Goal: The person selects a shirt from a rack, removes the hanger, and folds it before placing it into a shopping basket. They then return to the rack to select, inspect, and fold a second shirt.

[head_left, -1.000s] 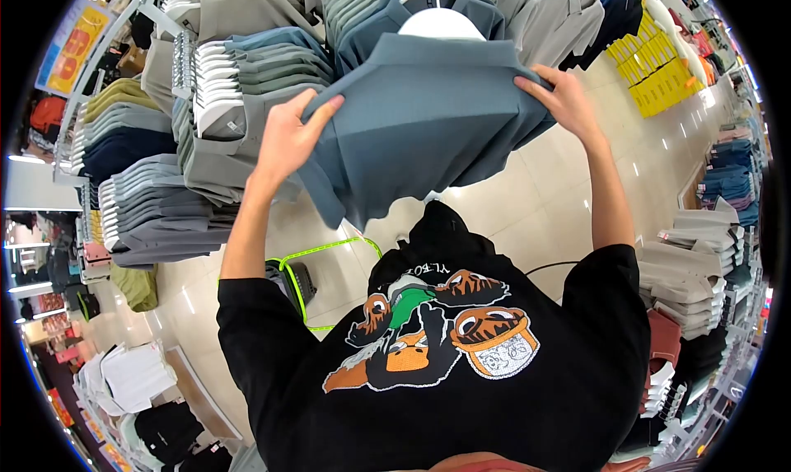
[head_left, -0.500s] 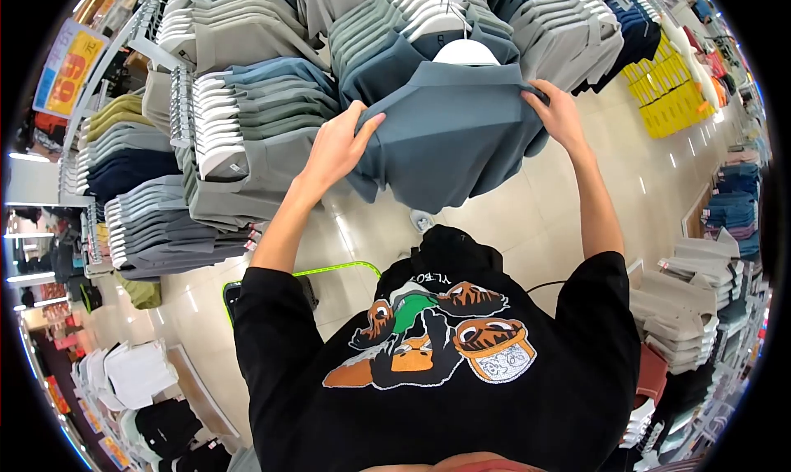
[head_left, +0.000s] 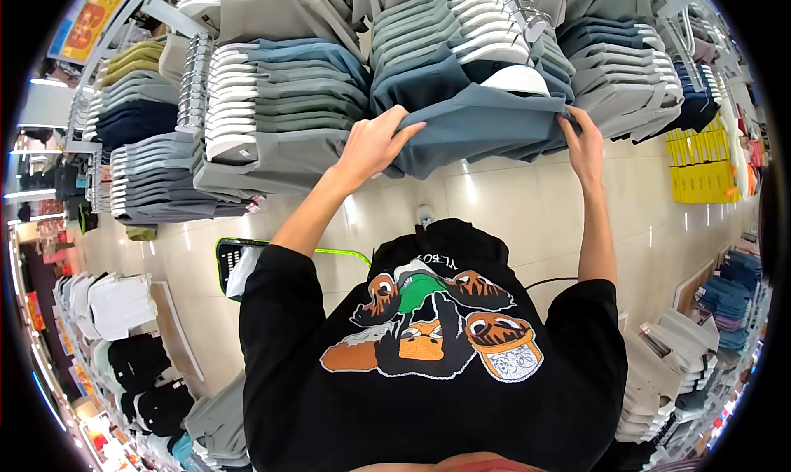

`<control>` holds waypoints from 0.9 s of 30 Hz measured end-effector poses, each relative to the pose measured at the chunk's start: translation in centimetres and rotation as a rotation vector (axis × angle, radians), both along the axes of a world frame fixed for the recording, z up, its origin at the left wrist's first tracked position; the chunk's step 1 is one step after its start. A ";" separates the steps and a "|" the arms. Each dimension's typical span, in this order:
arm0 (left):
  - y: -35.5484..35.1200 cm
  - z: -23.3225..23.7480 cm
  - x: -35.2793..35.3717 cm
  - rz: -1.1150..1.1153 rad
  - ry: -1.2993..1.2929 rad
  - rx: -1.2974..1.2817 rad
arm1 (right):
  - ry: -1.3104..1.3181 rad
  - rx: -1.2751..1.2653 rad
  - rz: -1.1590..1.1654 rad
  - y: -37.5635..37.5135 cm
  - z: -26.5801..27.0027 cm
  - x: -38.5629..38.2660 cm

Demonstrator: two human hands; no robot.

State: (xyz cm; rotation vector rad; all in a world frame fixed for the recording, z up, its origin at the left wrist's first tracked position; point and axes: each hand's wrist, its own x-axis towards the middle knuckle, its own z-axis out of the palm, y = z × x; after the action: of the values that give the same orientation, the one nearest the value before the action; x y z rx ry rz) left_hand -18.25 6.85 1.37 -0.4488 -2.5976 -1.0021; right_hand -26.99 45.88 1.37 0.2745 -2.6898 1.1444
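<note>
A blue-grey shirt (head_left: 486,122) hangs at the front of the middle rack on a white hanger (head_left: 516,80). My left hand (head_left: 375,147) pinches its left shoulder between thumb and fingers. At the opposite shoulder, my right hand (head_left: 583,138) is closed on the fabric. The cloth is stretched between both hands, and its lower part falls out of sight below the fold. Directly behind it are several green-grey shirts (head_left: 416,31) on white hangers.
Grey and green shirts (head_left: 305,101) hang on the rack to the left, light grey shirts (head_left: 622,85) to the right. A green-rimmed black basket (head_left: 228,262) is on the tiled floor at my left. Yellow packages (head_left: 700,163) hang at far right, and folded clothes (head_left: 667,361) lie behind on the right.
The shirt and both hands have moved forward, closer to the rack. The shirt's back panel, spread toward me before, now shows as a narrower band. The view has shifted slightly.
</note>
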 end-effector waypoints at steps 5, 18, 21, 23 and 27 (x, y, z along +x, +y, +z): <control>0.1 -1.0 -1.9 0.020 -0.028 -0.045 | -0.014 -0.019 0.020 0.1 -1.1 -1.9; -2.2 -4.0 4.1 0.375 -0.312 0.192 | 0.356 -0.239 0.197 -9.2 1.3 1.2; -5.7 -1.3 2.9 0.397 -0.152 0.124 | -0.027 -0.586 0.535 -16.7 1.2 2.4; -8.5 1.0 0.3 0.407 0.035 -0.027 | -0.237 -0.669 0.690 -23.3 1.0 1.8; -15.0 0.8 -6.5 0.463 0.132 -0.368 | -0.144 -0.671 0.619 -36.3 -2.8 -1.9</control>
State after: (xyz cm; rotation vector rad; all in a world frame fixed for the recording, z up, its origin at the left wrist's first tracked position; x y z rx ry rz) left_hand -24.73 -8.13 2.13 0.0144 -2.5874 -0.3339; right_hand -28.94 9.59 -1.41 0.9621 -2.1835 2.2149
